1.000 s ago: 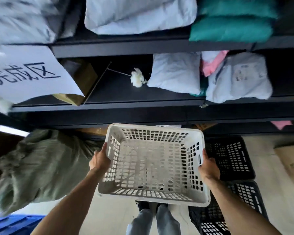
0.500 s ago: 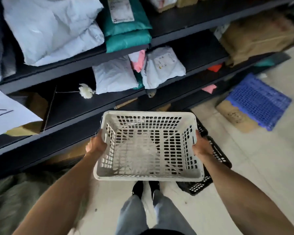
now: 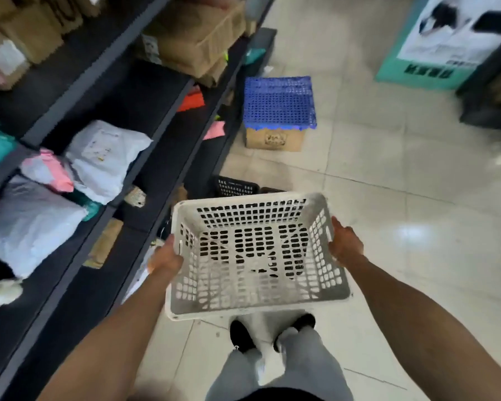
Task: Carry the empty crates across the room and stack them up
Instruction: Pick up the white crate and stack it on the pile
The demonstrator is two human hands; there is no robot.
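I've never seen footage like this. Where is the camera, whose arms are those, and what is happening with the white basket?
There is no machine here. A person wears a wide-angle camera on the head, so this one picture looks forward and down at their own hands. The left hand and the right hand each grip one side of a white crate, held in the air in front of the body. It is empty, and you can see through its holes. On the person's left runs a dark shelf rack holding white parcel bags and brown boxes. Ahead on the tiled floor stand black crates, partly hidden behind the white one. Farther on, a blue plastic grid rests on a cardboard box.
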